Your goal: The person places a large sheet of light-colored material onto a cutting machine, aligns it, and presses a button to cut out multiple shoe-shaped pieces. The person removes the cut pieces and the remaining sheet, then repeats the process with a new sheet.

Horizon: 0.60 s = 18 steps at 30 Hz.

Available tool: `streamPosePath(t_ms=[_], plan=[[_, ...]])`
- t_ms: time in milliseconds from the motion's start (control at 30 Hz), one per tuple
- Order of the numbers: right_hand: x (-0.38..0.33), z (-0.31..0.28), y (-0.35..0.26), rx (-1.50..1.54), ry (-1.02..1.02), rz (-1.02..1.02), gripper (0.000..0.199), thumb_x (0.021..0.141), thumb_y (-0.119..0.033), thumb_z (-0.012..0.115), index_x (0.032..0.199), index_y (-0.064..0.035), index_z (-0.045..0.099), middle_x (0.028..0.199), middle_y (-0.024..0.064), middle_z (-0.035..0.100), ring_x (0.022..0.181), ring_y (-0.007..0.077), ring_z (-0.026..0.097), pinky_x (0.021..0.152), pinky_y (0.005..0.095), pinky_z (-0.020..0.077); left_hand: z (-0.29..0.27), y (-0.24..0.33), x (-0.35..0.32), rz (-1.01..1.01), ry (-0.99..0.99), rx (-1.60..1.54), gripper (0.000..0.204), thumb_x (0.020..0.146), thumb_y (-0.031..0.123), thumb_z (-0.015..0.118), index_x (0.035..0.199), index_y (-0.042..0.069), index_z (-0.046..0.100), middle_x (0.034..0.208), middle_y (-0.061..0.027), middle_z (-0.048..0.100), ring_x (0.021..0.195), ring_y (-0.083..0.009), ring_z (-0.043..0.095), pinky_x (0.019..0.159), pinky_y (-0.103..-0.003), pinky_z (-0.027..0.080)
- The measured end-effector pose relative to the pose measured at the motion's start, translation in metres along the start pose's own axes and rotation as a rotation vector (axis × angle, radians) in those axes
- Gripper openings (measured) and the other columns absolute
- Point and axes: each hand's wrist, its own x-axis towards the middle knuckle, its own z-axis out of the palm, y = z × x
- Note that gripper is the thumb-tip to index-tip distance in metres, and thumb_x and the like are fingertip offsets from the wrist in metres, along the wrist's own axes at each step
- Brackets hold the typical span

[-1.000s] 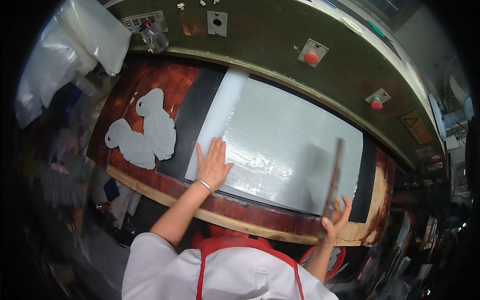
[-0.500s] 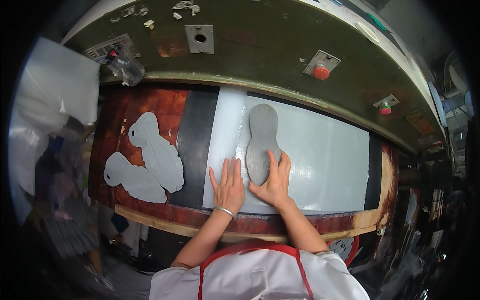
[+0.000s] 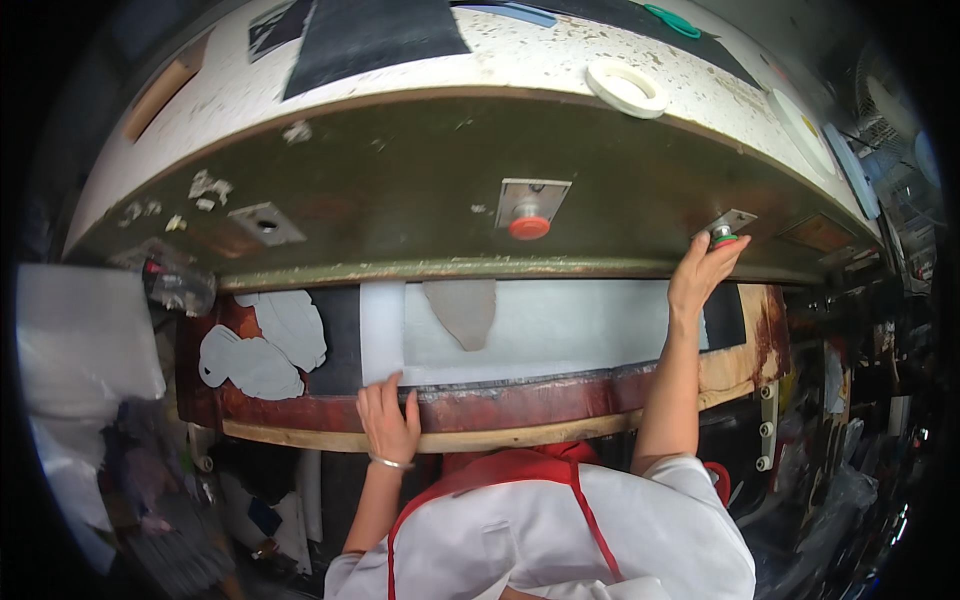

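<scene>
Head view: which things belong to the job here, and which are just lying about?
Likely in use: green button at the right hand; sole-shaped grey plate; pale sheet beneath it; grey cut pieces.

Apparently just lying about, on the speckled white ledge: white ring-shaped roll; black sheet.

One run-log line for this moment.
right hand: at green button | left hand: at board front edge | sole shape: on grey sheet, partly hidden | cut pieces: board's left
</scene>
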Motion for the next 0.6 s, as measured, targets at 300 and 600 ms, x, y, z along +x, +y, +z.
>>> streamPosePath(t_ms=[300,600], plan=[[-0.007,-0.009,0.013,-0.049,-0.102,0.031,0.091,0.093,-0.04,0.053,0.144,0.0113,-0.002,0.149,0.0351,0.007,0.14,0.0462,0.011,0.114,0.0483,0.0117,0.044,0.005,0.052,0.241,0.217,-0.034,0.004,0.082,0.006,0.063,0.079,0.004,0.064,0.068,-0.0114,0.058,0.063,-0.0301,0.054,0.063,-0.039,0.041],[-0.041,-0.151,-0.156,1.14,-0.7,-0.401,0.029,0.083,-0.001,0.057,0.111,0.0048,0.055,0.115,0.0231,0.055,0.105,0.0335,0.057,0.089,0.0492,0.0457,0.04,0.012,0.03,0.042,0.161,0.013,0.011,0.084,0.011,0.063,0.075,0.005,0.064,0.065,-0.0128,0.058,0.062,-0.0321,0.055,0.06,-0.042,0.042]])
